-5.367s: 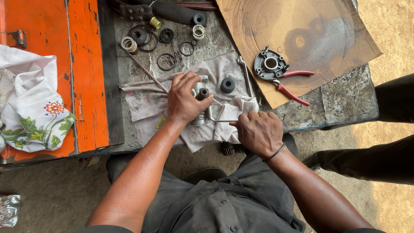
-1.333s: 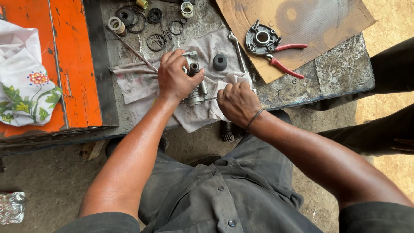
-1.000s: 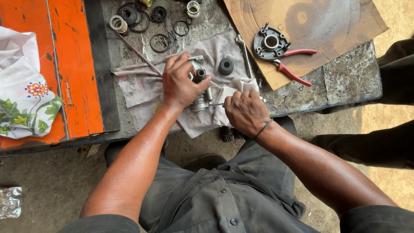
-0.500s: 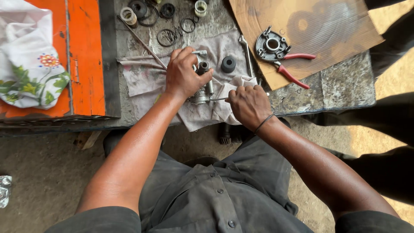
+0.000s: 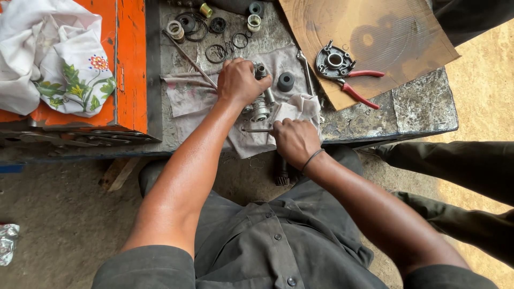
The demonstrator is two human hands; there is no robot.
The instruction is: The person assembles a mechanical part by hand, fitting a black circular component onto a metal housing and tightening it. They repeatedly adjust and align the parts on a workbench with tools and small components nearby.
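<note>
My left hand (image 5: 239, 81) is closed over a grey metal shaft assembly (image 5: 262, 107) that lies on a dirty grey rag (image 5: 187, 99) on the workbench. My right hand (image 5: 294, 140) grips a thin metal tool (image 5: 256, 129) whose tip points left under the assembly, at the rag's front edge. A small black round bush (image 5: 286, 81) rests on the rag just right of my left hand. A long thin rod (image 5: 188, 57) lies diagonally to its left.
Black rubber rings (image 5: 216, 52) and small bearings (image 5: 175, 28) lie at the bench's back. A round metal flange (image 5: 334, 60) and red-handled pliers (image 5: 357, 87) rest on brown cardboard (image 5: 407, 32) at right. An orange box (image 5: 126, 64) with a flowered white cloth (image 5: 59, 59) is at left. Another person's legs (image 5: 460, 176) are at right.
The camera view has shifted slightly. Both hands stay on the assembly and the tool in nearly the same pose; nothing was let go.
</note>
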